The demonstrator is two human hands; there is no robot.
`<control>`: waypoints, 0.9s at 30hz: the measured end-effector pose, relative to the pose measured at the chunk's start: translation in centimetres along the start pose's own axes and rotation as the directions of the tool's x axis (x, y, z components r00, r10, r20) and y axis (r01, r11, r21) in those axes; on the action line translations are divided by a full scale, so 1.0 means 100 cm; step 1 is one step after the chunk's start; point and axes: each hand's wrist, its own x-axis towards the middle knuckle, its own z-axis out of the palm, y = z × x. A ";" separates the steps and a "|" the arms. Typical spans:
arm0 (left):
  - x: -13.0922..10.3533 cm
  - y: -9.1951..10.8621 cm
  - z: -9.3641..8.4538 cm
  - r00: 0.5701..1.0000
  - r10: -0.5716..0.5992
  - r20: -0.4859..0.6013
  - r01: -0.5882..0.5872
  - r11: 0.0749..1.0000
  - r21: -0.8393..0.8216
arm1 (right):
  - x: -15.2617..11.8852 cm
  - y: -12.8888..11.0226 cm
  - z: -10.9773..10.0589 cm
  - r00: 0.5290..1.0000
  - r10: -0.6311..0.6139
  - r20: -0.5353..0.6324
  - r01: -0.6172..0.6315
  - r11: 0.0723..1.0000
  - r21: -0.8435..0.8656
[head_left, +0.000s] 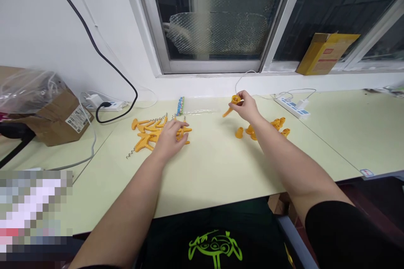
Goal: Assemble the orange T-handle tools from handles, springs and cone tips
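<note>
My left hand (pixel 172 138) rests over a pile of yellow plastic pieces (pixel 145 139) with metal corkscrew tips, its fingers apart around the pieces at the right of the pile. My right hand (pixel 246 107) pinches a yellow piece (pixel 236 100) with a round hollow end and a thin arm pointing down to the left, held above the table. Below it, a small yellow cone-shaped piece (pixel 239 133) stands on the table. More yellow pieces (pixel 277 123) lie in a group partly hidden behind my right forearm.
A clear plastic bag (pixel 202 105) with a colourful strip lies near the wall. Power strips (pixel 292 107) with cables stand at both sides. An open cardboard box (pixel 67 113) is at the left, and a yellow carton (pixel 326 54) leans on the window sill.
</note>
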 end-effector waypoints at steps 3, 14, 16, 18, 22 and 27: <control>-0.002 0.015 0.007 0.992 0.118 0.054 -0.114 0.991 -0.063 | -0.038 -0.018 0.011 0.995 0.079 0.068 -0.102 0.874 0.475; -0.005 0.020 0.033 0.976 0.205 0.075 -0.196 0.975 -0.104 | -0.098 -0.022 0.045 0.776 0.313 0.548 -0.600 0.636 0.486; -0.004 0.021 0.032 0.981 0.193 0.028 -0.187 0.972 -0.138 | -0.100 -0.021 0.048 0.759 0.278 0.589 -0.602 0.644 0.472; -0.003 0.022 0.029 0.981 0.196 -0.007 -0.194 0.964 -0.179 | -0.102 -0.021 0.049 0.768 0.228 0.598 -0.576 0.654 0.490; -0.001 0.021 0.026 0.989 0.147 -0.015 -0.146 0.956 -0.254 | -0.106 -0.018 0.050 0.845 0.087 0.528 -0.412 0.734 0.539; -0.004 0.019 0.031 0.988 -0.100 0.121 0.142 0.898 -0.417 | -0.110 -0.015 0.049 0.922 -0.113 0.371 -0.071 0.891 0.449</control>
